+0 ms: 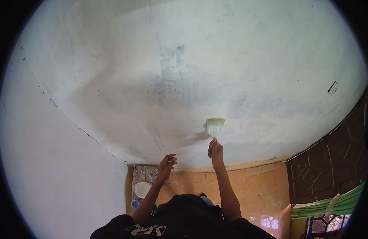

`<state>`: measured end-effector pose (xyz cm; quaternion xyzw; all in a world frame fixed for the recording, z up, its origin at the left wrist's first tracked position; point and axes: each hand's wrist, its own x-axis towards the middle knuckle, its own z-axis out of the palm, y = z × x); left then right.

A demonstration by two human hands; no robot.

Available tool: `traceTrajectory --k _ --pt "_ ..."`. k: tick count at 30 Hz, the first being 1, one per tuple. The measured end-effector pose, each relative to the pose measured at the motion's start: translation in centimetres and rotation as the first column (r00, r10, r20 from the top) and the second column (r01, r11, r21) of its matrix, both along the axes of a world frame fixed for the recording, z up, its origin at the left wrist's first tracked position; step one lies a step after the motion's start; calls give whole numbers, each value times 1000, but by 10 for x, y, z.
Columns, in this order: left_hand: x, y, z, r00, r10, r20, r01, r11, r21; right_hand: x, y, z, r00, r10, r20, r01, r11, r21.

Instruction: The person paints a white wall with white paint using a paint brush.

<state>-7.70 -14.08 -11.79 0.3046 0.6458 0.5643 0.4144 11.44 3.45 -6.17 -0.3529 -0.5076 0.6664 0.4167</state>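
Right hand (216, 152), closed around the handle of 1 broad brush (215, 129), which we see with its yellowish bristles (215, 120) uppermost. The brush is at the pale wall (271, 59), below and to the right of a dark, streaked patch (167, 85); whether the bristle tips touch the surface, we cannot tell. Left hand (168, 164), lower and to the left, near the wall, its fingers loosely curled and parted. Beside the left forearm (153, 195) we note 1 white tub (143, 190) and 1 smaller blue cup (135, 204). Toward the right edge we find 1 switch plate (332, 88) and, lower, a green curtain (327, 208).
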Motion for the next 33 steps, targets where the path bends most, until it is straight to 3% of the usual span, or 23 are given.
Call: traceTrajectory --k 3,6,9,12,15,19,22,27,28,33 --pt "11 3 9 1000 3 -4 -3 1000 17 16 -24 -26 998 8 61 3 985 -174" --pt "18 7 16 1000 10 -2 -10 999 36 39 -45 -54 981 -12 192 24 998 -57" --pt "27 6 14 1000 28 13 -29 999 21 45 -59 -18 999 -46 -16 46 999 -6" --pt "36 4 3 999 36 36 -36 999 -3 41 -41 57 996 -65 67 44 958 282" --pt "41 5 1 998 37 44 -37 999 -8 36 -12 128 999 -30 12 22 898 439" --pt "48 11 3 998 37 47 -37 999 -11 22 27 183 1000 22 11 -25 924 381" --pt "54 20 8 999 35 34 -34 999 -21 14 55 155 997 74 18 -74 882 466" --pt "58 35 -3 999 26 35 -26 1000 -13 9 47 82 991 128 -42 -106 933 345" --pt "59 38 -1 999 33 26 -33 999 -2 6 45 60 998 57 -23 -43 915 402" --pt "62 47 5 999 35 40 -34 999 -12 25 34 -11 993 75 95 -97 965 243"
